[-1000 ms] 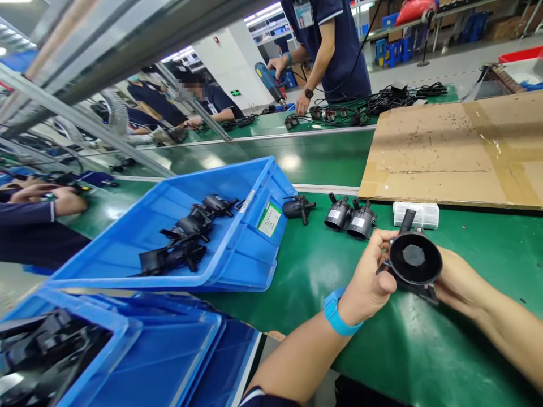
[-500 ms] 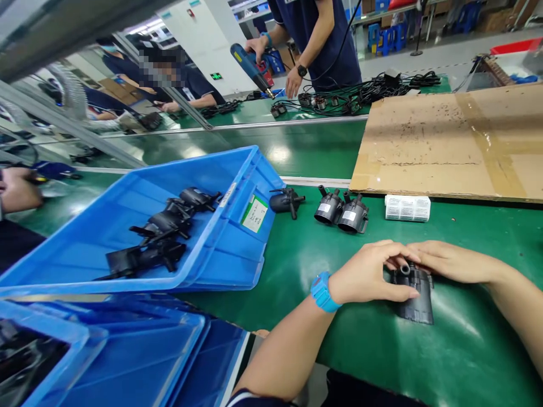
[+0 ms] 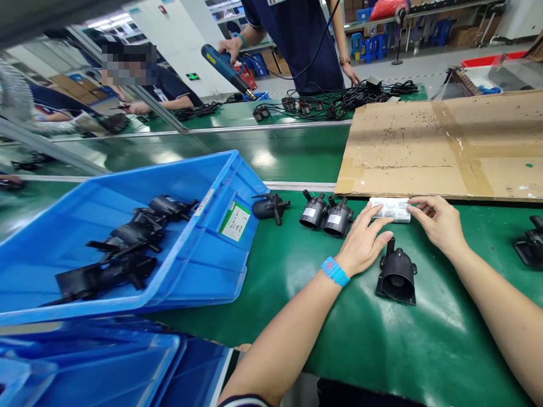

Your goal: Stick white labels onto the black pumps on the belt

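My left hand [image 3: 363,240] reaches over the left end of a white roll of printed labels [image 3: 389,210], its fingers spread and touching the paper. Thumb and forefinger of my right hand [image 3: 436,222] pinch the roll's right edge. Just in front of both hands, a black plastic pump housing [image 3: 397,277] stands loose on the green table with its round opening towards me and a spout pointing up. To the left of the roll, two similar housings [image 3: 338,217] with white labels stand side by side. Another black housing [image 3: 271,208] lies beside the blue bin.
A blue bin [image 3: 220,249] holding several black parts stands tilted at left, above stacked blue bins [image 3: 106,367]. Flat cardboard [image 3: 441,147] borders the back right. One more black part [image 3: 530,243] sits at far right. Across the line, a co-worker holds a heat gun [image 3: 227,70].
Both hands have let go of the black pump housing and moved up to the label roll. The housing now stands with its opening towards me. The view has shifted right.
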The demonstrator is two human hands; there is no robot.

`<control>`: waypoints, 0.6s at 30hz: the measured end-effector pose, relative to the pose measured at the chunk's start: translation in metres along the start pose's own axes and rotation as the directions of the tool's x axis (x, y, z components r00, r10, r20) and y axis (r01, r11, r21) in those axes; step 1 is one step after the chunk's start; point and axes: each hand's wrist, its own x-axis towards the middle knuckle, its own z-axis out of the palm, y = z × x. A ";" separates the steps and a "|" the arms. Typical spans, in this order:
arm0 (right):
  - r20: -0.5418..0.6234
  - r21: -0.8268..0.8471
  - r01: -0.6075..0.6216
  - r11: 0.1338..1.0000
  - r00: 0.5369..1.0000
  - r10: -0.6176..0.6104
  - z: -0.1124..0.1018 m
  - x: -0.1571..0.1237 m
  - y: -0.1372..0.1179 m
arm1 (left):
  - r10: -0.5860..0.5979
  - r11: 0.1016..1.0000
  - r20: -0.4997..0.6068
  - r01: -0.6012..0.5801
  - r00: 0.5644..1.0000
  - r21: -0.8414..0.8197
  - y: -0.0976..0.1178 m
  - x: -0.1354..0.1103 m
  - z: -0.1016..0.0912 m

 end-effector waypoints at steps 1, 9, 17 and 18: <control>0.004 0.013 -0.005 1.000 1.000 0.005 0.002 0.000 0.000 | -0.007 0.999 0.006 0.007 1.000 0.039 -0.004 0.001 0.002; 0.215 0.291 -0.099 0.952 0.976 0.036 0.000 -0.002 0.012 | -0.055 0.996 0.065 0.050 0.996 0.079 -0.009 -0.006 0.001; 0.136 0.408 -0.098 0.908 0.990 0.046 0.007 -0.006 0.018 | 0.127 0.957 0.291 -0.040 0.948 -0.287 0.016 -0.023 -0.009; 0.122 0.412 -0.094 0.906 0.991 0.047 0.008 -0.007 0.017 | 0.144 0.952 0.303 -0.049 0.942 -0.302 0.018 -0.027 -0.007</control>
